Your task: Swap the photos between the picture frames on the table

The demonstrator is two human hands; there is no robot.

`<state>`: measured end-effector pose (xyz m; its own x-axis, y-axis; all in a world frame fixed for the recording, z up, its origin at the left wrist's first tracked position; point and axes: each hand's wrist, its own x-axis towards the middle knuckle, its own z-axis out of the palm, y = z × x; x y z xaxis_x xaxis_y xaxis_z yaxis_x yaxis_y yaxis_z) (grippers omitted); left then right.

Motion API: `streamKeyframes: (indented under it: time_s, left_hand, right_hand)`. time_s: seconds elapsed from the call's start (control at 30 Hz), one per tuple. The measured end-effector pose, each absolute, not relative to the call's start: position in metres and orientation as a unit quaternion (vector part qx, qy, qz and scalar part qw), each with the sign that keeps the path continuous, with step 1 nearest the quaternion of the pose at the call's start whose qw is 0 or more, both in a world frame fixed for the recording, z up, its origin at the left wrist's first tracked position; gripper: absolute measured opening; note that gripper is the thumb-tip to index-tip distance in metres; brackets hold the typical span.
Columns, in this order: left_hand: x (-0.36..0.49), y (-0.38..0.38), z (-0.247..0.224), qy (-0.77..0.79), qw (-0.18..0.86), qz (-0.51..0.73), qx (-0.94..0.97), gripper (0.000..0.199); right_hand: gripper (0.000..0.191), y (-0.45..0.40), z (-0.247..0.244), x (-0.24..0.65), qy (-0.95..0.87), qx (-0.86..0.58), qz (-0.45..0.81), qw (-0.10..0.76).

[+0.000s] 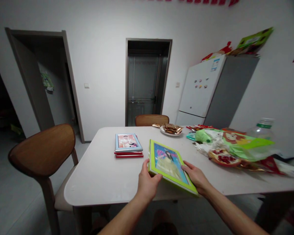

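A picture frame (168,160) with a bright yellow-green border is held tilted above the table's front edge. Its picture shows a figure in a pale dress on blue. My left hand (147,183) grips the lower left corner, thumb along the near edge. On the right side, my right hand (195,176) is closed on the same frame with its thumb over the front; the fingers behind are hidden. To the left, a light blue picture frame (127,150) lies on top of red-edged frames (129,156) in a stack.
The white table (100,179) carries a plate (172,133) of gold-wrapped packets at the back. On the right lie an opened pomegranate (224,159), a green plastic bag (245,148) and a clear bottle (262,130). A wooden chair (45,150) stands left; a fridge (201,88) is behind.
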<state>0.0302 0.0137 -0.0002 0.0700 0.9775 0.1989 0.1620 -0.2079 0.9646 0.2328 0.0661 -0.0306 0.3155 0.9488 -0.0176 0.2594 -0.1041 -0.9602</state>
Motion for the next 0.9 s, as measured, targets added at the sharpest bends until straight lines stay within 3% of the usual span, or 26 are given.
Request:
streamKeyframes:
  time_s: [0.1,0.33,0.5,0.63,0.9]
  left_hand:
    - [0.046,0.021,-0.025,0.525,0.386,0.418,0.633,0.053]
    - [0.064,0.030,-0.037,0.547,0.307,0.345,0.698,0.030]
    - [0.052,0.037,-0.037,0.542,0.311,0.338,0.704,0.032]
    - [0.017,0.050,-0.038,0.564,0.322,0.385,0.656,0.042]
    - [-0.062,0.091,-0.042,0.611,0.369,0.496,0.494,0.027]
  right_hand:
    - [0.040,0.093,-0.030,0.270,-0.536,-0.717,0.252,0.367]
    - [0.041,0.119,-0.037,0.287,-0.590,-0.753,0.143,0.254]
    - [0.035,0.121,-0.036,0.275,-0.619,-0.760,0.067,0.188]
    - [0.033,0.123,-0.027,0.228,-0.668,-0.723,-0.003,0.178]
    - [0.031,0.152,-0.008,0.065,-0.812,-0.550,-0.046,0.193]
